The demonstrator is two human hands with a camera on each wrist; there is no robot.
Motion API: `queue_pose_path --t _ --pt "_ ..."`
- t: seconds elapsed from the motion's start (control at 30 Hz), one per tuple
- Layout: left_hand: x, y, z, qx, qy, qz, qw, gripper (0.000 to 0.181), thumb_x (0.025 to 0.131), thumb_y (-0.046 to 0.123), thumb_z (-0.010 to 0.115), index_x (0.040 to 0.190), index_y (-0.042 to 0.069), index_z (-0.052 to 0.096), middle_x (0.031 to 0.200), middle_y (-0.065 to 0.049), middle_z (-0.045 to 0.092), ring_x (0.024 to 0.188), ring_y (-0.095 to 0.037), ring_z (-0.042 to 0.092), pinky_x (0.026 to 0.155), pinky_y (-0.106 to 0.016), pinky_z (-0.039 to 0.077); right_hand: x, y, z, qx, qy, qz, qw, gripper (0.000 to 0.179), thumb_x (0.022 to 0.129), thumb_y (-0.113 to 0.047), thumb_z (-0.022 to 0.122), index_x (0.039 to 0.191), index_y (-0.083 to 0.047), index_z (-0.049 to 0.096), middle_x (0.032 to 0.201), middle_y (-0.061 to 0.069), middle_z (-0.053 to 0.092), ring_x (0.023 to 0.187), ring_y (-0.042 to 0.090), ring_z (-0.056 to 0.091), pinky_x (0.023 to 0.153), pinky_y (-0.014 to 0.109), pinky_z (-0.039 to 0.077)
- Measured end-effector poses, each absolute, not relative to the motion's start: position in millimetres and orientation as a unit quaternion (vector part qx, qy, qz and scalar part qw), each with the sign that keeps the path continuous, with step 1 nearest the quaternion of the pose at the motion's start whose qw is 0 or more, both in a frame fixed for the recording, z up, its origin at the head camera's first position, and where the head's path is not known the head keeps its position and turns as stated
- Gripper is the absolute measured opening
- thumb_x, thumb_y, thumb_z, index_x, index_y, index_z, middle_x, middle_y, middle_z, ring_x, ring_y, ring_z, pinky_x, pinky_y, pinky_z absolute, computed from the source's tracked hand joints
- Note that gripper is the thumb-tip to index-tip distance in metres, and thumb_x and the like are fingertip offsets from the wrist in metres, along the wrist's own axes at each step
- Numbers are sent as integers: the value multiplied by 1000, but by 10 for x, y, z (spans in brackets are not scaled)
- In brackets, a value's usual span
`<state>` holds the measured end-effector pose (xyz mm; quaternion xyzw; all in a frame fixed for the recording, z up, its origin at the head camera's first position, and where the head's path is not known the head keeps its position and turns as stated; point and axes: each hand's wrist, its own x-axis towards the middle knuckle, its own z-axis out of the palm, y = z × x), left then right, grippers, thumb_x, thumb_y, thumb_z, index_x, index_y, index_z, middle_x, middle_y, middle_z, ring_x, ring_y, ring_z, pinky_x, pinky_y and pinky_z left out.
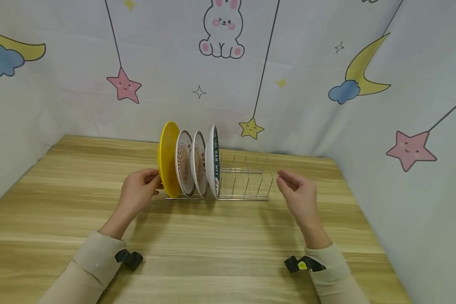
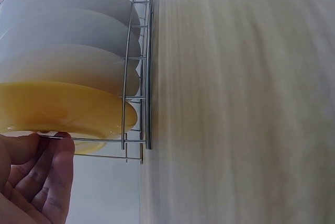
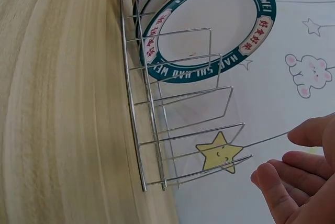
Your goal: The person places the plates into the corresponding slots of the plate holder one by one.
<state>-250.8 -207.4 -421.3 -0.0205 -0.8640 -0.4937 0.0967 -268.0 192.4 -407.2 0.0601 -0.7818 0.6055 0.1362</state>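
Observation:
A wire dish rack (image 1: 243, 199) stands on the table with plates upright in its left half. At its left end is a yellow plate (image 1: 169, 164), followed by two white plates with orange patterns (image 1: 183, 162) and a white plate with a lettered green rim (image 3: 209, 25). My left hand (image 1: 138, 188) pinches the rack's end wire beside the yellow plate, thumb and fingertips meeting at it in the left wrist view. Just off the rack's right end, my right hand (image 1: 300, 194) is held with fingers loosely bent and nothing between them.
The wood-grain table (image 1: 213, 253) reaches back to a white cloth backdrop (image 1: 167, 42) printed with stars, moons and a rabbit. More cloth closes in the right side. Several slots in the rack's right half hold no plates. A dark strapped device sits on each sleeve.

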Motion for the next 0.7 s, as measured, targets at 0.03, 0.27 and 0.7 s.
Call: queue_pose_path --t 0.03,0.27,0.7 --pt "-2505 -2074 -4207 -20 -864 -494 95 28 103 15 54 117 -6 66 105 -22 71 87 -33 71 66 -27 59 -2686 1919 -4084 58 -784 604 133 32 94 -10 68 121 8 66 120 19 67 105 18 67 83 21 55" --pt "-2492 -2072 -4185 -17 -866 -491 92 29 103 16 54 119 -5 66 106 -21 71 87 -30 71 66 -27 59 -2716 1876 -4173 46 -810 574 112 30 97 -12 64 119 7 67 117 19 68 97 22 68 75 20 57" --pt "-2496 -2078 -4199 -17 -865 -493 92 28 103 15 53 119 -6 66 106 -21 71 88 -31 71 67 -27 59 -2756 1810 -4241 41 -812 568 126 24 99 -10 61 113 9 69 108 21 70 99 33 69 73 30 59"
